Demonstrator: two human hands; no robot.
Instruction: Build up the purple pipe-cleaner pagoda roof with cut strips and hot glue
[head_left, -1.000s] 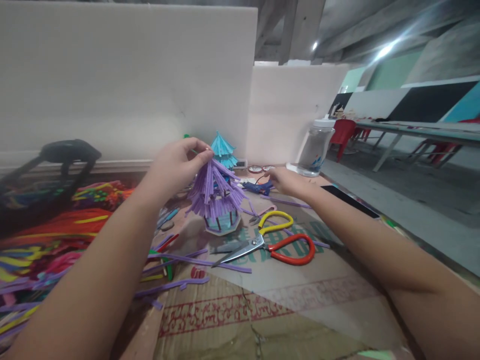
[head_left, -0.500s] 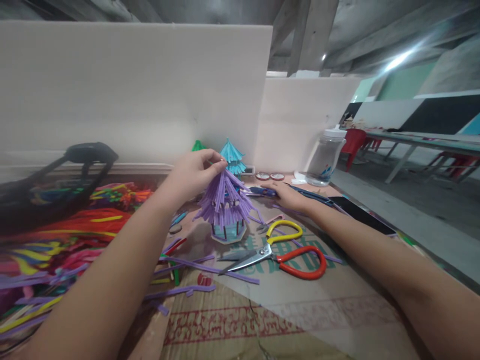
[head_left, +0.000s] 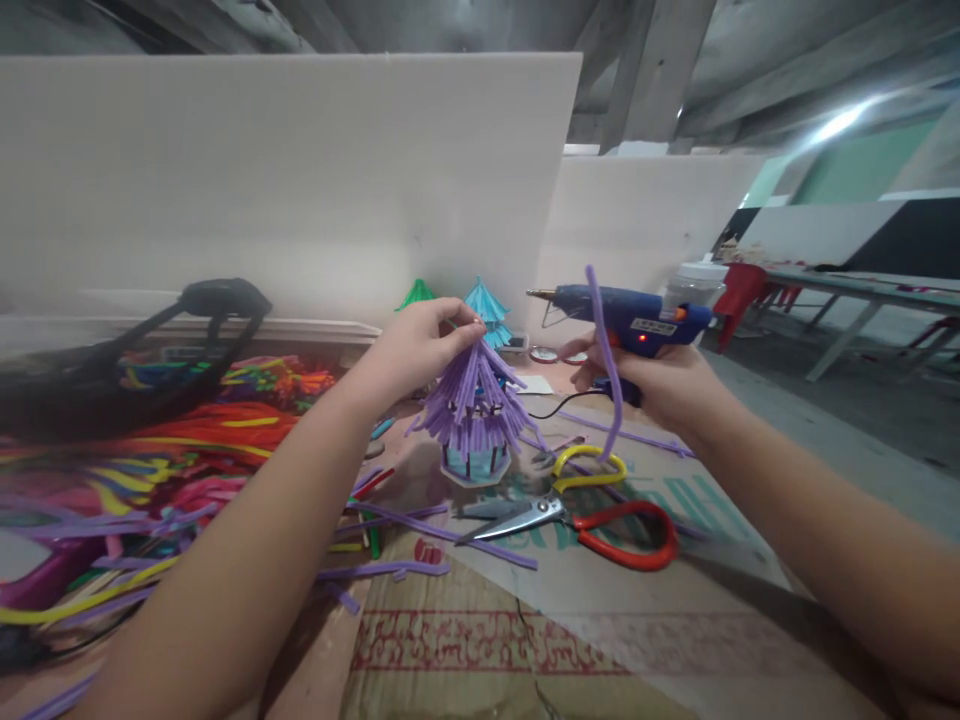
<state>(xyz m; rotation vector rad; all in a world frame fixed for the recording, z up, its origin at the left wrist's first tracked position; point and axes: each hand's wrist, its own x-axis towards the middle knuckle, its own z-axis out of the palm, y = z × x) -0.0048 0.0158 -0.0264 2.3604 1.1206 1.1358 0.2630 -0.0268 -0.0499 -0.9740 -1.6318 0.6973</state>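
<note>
My left hand [head_left: 439,340] pinches the tip of a small pagoda model [head_left: 475,415] with two tiers of purple pipe-cleaner roofing over a pale blue base. My right hand [head_left: 649,380] is wrapped around the handle of a blue hot glue gun [head_left: 630,312], raised above the table with its nozzle pointing left and a red light lit. A purple pipe cleaner [head_left: 607,370] hangs across the gun's side. Below lie scissors [head_left: 559,508] with one yellow and one red handle, their blades apart, next to the model.
Behind the model stand a blue pagoda model [head_left: 486,300] and a green one [head_left: 417,291], before a white board [head_left: 285,190]. Colourful pipe cleaners [head_left: 217,440] pile up at left. A clear bottle [head_left: 694,285] is behind the glue gun. Loose purple strips lie around the scissors.
My right hand has lifted the glue gun off the table, with a purple pipe cleaner hanging at it. My left hand keeps its pinch on the model's tip. The view has shifted slightly.
</note>
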